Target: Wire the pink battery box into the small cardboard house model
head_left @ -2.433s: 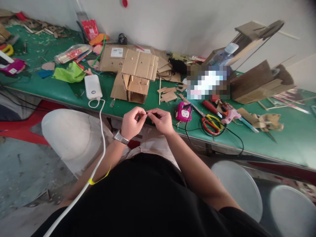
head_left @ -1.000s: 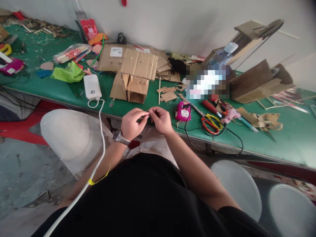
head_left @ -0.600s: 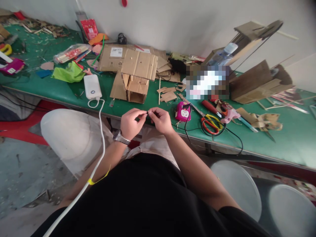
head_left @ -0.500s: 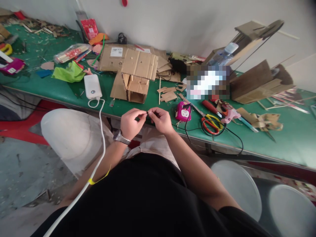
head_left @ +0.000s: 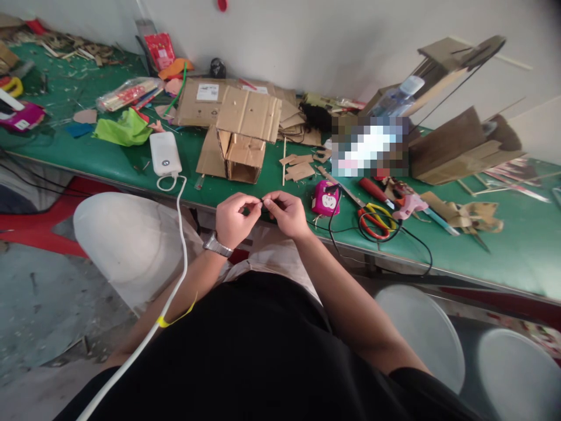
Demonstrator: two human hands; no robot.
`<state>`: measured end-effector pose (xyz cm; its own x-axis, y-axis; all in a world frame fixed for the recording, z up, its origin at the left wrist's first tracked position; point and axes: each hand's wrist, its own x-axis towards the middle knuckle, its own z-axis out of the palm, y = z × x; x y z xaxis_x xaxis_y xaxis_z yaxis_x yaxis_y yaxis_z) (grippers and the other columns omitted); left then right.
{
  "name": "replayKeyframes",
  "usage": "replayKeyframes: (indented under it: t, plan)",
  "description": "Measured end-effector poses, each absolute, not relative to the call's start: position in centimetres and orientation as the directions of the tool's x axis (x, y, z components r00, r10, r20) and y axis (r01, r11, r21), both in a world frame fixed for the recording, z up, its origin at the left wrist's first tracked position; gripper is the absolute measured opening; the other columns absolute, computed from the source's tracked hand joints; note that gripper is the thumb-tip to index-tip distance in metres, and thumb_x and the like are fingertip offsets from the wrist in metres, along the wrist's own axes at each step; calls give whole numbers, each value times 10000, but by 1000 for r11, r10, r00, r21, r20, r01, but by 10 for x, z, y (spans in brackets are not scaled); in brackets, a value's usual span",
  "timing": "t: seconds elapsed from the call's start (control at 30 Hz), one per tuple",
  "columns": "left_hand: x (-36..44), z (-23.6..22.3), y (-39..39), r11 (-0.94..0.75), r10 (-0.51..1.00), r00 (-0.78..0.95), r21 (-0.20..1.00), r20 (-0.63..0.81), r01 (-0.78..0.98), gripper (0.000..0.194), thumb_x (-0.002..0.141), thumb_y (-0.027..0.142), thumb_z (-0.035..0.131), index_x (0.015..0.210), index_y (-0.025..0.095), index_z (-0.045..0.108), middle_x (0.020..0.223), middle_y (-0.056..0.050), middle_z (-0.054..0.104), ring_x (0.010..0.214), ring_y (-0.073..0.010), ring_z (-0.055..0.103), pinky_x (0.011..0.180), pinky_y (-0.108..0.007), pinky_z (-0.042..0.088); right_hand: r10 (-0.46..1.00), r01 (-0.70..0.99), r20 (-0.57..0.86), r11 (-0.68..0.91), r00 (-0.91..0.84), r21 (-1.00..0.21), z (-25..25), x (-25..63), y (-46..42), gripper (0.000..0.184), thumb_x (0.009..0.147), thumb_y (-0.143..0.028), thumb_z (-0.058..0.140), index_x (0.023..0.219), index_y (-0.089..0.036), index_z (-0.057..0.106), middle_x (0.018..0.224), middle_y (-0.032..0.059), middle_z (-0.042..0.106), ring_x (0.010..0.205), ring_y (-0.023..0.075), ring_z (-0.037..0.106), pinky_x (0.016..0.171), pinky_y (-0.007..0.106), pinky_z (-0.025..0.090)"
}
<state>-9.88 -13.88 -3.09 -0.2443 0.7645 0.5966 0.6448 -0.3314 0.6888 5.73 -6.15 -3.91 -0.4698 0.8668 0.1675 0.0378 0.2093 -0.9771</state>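
Since a second ago the left hand (head_left: 236,221) has turned slightly, its watch (head_left: 218,245) showing less dial; the right hand (head_left: 288,215) has hardly moved. Both pinch a tiny dark bit (head_left: 262,202) between them, by the near edge of the table (head_left: 526,234); the hands hide most of it. Farther right a bright patch (head_left: 370,143) is blurred, and a near-right stool (head_left: 519,374) is cut off
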Motion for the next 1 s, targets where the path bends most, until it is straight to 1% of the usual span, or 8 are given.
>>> replayKeyframes:
  t: [0.2,0.37,0.5,0.7,0.8,1.0]
  plan:
    - [-98,-29,-138,-328,793,-251,737,555,591,86,905,163,677,825,195,681,795,-29,717,709,-150,637,686,-281,498,861,33,166,207,-481,-978,-40,57,-62,486,857,-660,765,919,-178,746,770,22,694,559,96,519,520,241,442]
    - [-99,-33,-136,-302,821,-282,797,496,523,91,912,222,687,826,200,663,782,-19,693,666,-137,591,629,-270,462,868,62,154,207,-472,-976,-41,56,-63,503,858,-678,751,942,-182,754,788,26,705,562,99,520,523,245,446]
    - [-100,-37,-135,-278,849,-317,868,423,412,102,914,255,701,839,199,661,789,-20,704,654,-126,593,599,-256,448,873,45,158,201,-462,-979,-40,57,-63,491,863,-661,758,962,-181,754,776,19,694,554,95,513,521,243,444]
    - [-100,-41,-134,-236,891,-344,949,297,210,122,902,279,708,830,198,652,718,-8,671,602,-119,588,553,-246,431,872,-5,190,210,-452,-978,-40,57,-63,473,885,-632,751,1039,-186,729,768,-2,668,544,85,507,506,232,438]
    - [-100,-42,-133,-236,908,-322,962,270,140,119,892,266,707,820,199,641,703,-6,655,619,-129,623,554,-244,448,877,10,185,211,-443,-977,-41,57,-62,477,887,-639,742,1048,-190,721,777,-4,664,548,83,506,507,230,440]
    - [-102,-43,-132,-234,916,-307,966,257,110,101,887,232,687,808,206,630,701,-4,634,640,-138,648,570,-253,482,885,11,184,208,-427,-978,-42,57,-62,474,884,-651,739,1033,-202,716,777,-8,654,549,84,506,503,230,435]
